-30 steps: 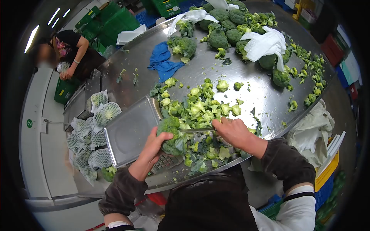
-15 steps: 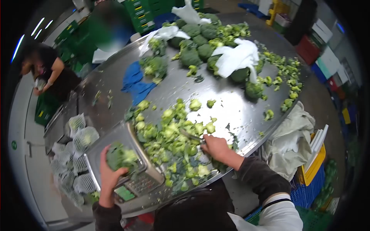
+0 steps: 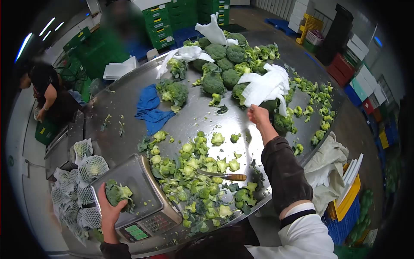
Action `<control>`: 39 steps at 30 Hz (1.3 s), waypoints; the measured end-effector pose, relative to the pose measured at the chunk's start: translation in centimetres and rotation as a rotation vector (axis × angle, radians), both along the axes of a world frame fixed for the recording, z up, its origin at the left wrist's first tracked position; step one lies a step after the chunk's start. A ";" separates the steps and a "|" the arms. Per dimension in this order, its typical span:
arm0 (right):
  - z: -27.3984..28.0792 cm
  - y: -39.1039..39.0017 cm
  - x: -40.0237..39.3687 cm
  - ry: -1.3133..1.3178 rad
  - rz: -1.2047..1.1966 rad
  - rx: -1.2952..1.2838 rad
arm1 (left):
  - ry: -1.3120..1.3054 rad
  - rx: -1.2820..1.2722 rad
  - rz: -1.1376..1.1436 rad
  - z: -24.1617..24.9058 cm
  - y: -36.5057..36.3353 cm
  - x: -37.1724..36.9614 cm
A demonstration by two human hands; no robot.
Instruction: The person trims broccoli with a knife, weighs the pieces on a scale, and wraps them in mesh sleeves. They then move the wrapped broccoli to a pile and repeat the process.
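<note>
The broccoli (image 3: 115, 193) is at the lower left of the frame, over the tray of the scale (image 3: 144, 181), and the left hand (image 3: 110, 211) is wrapped around it, thumb on one side, hiding part of it, while that arm is cut off at the bottom edge. The right arm reaches up from the lower right, and the right hand (image 3: 258, 115) has its fingers bunched at the white nets (image 3: 267, 84), but I can't tell if they pinch them. A knife (image 3: 228, 176) lies between the hands, and a person (image 3: 51, 95) at far left is dark and hard to see.
</note>
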State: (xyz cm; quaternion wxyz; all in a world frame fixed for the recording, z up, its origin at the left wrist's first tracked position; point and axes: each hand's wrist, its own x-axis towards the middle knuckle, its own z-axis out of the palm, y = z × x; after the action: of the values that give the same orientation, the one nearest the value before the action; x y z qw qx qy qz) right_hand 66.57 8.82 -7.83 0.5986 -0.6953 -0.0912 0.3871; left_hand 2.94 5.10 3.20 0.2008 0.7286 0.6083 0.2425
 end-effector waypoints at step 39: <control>6.7 -10.6 -24.5 0.199 0.450 0.396 | -1.416 -0.948 0.098 -6.4 -10.3 15.3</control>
State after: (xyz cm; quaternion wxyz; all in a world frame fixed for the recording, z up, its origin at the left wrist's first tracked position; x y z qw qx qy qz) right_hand 42.08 -1.77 -1.14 0.6276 -0.4864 -0.2573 0.5508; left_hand 18.23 -5.23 -3.24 0.8066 0.2171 0.4073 0.3692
